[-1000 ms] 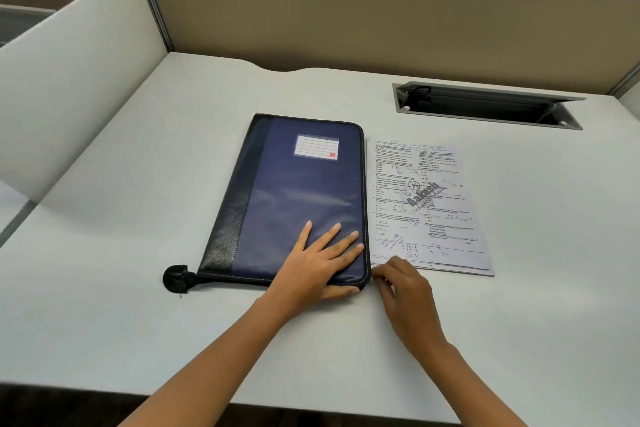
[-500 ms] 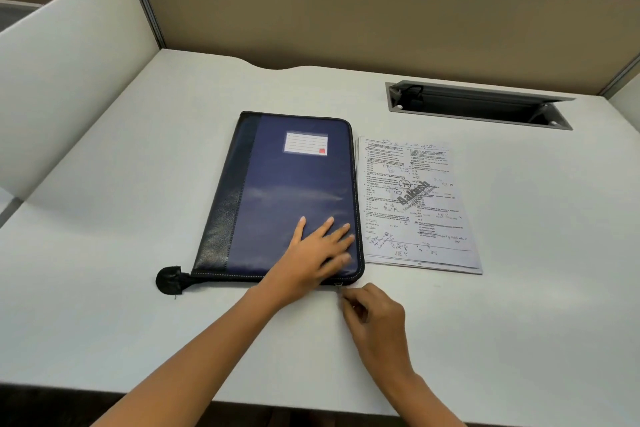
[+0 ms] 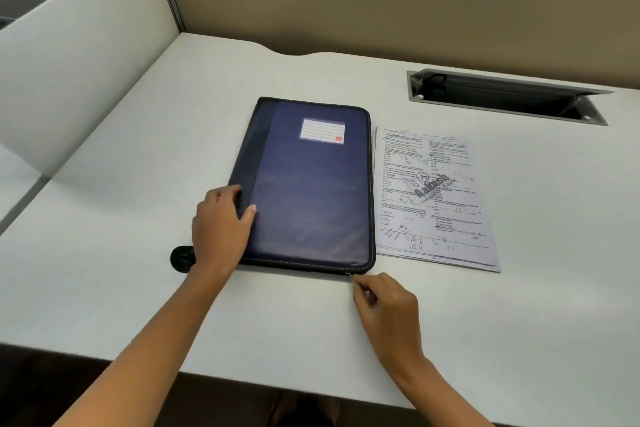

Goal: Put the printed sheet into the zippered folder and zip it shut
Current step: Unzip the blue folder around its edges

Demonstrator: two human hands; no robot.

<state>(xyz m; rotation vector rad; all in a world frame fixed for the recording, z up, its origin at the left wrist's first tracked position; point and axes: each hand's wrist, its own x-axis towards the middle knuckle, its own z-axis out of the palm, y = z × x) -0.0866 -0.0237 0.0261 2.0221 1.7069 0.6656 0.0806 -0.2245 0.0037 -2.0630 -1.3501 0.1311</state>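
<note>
A dark blue zippered folder (image 3: 311, 191) with a black spine strip and a white label lies closed and flat on the desk. Right beside it on the right lies the printed sheet (image 3: 433, 198), a thin stack with handwriting on top. My left hand (image 3: 220, 225) grips the folder's left spine edge near the front, thumb on the cover. My right hand (image 3: 384, 302) is at the folder's front right corner, fingertips pinched on the small metal zipper pull (image 3: 349, 274).
A black round tab (image 3: 181, 258) sticks out at the folder's front left corner. An open cable hatch (image 3: 505, 97) is set in the desk at the back right. A white side divider (image 3: 79, 55) stands left and a beige partition (image 3: 381, 0) behind.
My left hand has moved from the folder's front right cover to its left spine edge. My right hand has gone from the sheet's corner to the zipper pull at the front right corner.
</note>
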